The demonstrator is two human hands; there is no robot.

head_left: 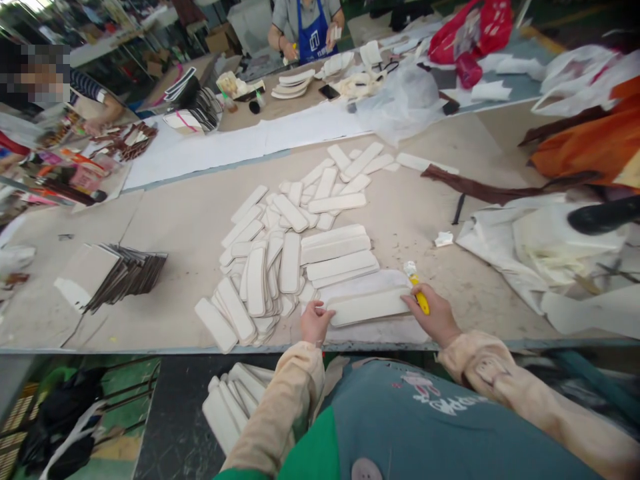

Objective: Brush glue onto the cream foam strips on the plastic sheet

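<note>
A long pale strip with rounded corners (371, 307) lies across a whitish sheet (345, 285) at the table's front edge. My left hand (316, 323) pinches its left end between thumb and fingers. At its right end, my right hand (434, 313) grips the strip and also keeps a yellow-handled brush (421, 298) in the same fingers, whitish bristles pointing away from me. Just beyond the sheet lie more strips (343, 265), side by side. A loose heap of similar strips (290, 213) spreads to the left and behind.
A leaning stack of dark-edged panels (113, 273) stands at left. On the right are a white plastic-covered container (560, 233) and brown cloth (500, 190). More strips (235, 400) lie below the table edge, beside my left sleeve. Across the table, a person in a blue apron (313, 33) works.
</note>
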